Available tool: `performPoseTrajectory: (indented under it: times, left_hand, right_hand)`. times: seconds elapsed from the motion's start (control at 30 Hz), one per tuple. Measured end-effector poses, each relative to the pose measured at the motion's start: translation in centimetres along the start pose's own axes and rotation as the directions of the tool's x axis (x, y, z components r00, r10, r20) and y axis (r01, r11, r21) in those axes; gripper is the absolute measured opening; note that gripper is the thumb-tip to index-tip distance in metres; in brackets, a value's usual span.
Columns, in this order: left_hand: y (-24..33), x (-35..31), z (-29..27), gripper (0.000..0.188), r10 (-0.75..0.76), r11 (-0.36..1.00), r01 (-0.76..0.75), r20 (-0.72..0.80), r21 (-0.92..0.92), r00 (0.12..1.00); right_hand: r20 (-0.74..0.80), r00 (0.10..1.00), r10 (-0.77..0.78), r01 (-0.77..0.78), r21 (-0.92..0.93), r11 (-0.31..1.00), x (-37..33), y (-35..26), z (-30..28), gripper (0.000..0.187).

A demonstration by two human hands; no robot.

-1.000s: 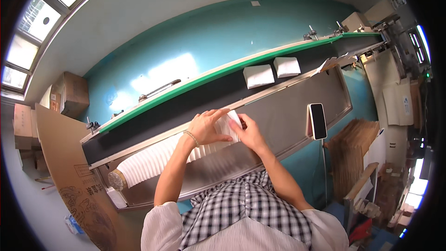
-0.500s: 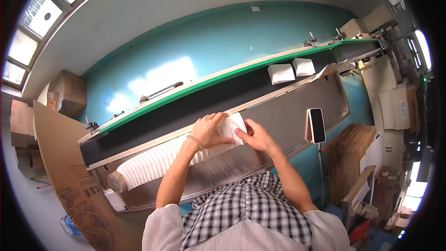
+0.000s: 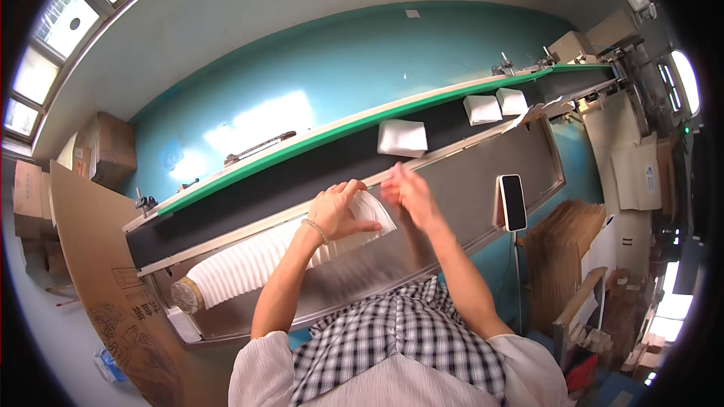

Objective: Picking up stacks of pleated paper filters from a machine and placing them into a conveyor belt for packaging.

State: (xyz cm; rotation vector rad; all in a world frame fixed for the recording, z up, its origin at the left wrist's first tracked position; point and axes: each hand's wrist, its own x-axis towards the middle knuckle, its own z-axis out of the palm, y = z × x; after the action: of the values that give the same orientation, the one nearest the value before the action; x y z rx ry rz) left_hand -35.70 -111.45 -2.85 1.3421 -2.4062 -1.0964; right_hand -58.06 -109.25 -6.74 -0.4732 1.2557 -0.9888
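Observation:
A long row of nested white paper pieces point(image 3: 245, 271) lies slantwise on the metal tray point(image 3: 490, 173) before me. My left hand point(image 3: 339, 212) curves over the row near its right end, thumb and fingers gripping it. Just beyond that end, my right hand point(image 3: 411, 194) is raised off the row, its fingers smeared by motion. Past it, a white folded paper piece point(image 3: 402, 138) lies on the black conveyor belt point(image 3: 302, 173). Farther right along the belt are two more white pieces, one point(image 3: 483, 109) beside the other point(image 3: 511, 100).
A round brown block point(image 3: 186, 295) stands at the row's left end. A phone on a stand point(image 3: 513, 202) is to the right, with stacked brown cardboard point(image 3: 562, 252) beyond. A large cardboard sheet point(image 3: 102, 256) leans at the left. A green rail point(image 3: 347, 126) edges the belt's far side.
My right hand has left the row's end and moved up toward the belt. A new white piece lies on the belt there. The other two have shifted right. My left hand stays put.

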Motion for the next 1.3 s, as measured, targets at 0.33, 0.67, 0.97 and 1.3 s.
performPoseTrajectory:
  times: [0.33,0.67,0.97,1.3]
  left_hand:
    - [-0.4,-0.8,-0.7,0.087,0.017,1.000,-0.017,0.013,0.015,1.000]
    - [-1.2,-1.1,-0.2,0.082,0.040,0.999,-0.040,-0.031,-0.015,0.999]
    - [-0.9,-1.1,-0.3,0.080,0.075,0.997,-0.075,-0.054,0.002,0.996]
    - [-0.1,-1.8,-2.0,0.100,-0.004,0.998,0.004,0.009,0.060,1.000]
  right_hand:
    - [0.052,0.993,-0.102,0.112,-0.269,0.957,-4.5,1.9,0.7,0.033]
    - [-0.305,0.866,-0.397,0.286,-0.349,0.892,1.9,-1.1,0.2,0.040]
    - [-0.484,0.770,-0.417,0.294,-0.310,0.904,7.5,-7.2,-11.6,0.045]
    - [0.139,0.871,-0.471,0.443,-0.637,0.631,-4.0,2.2,4.6,0.038]
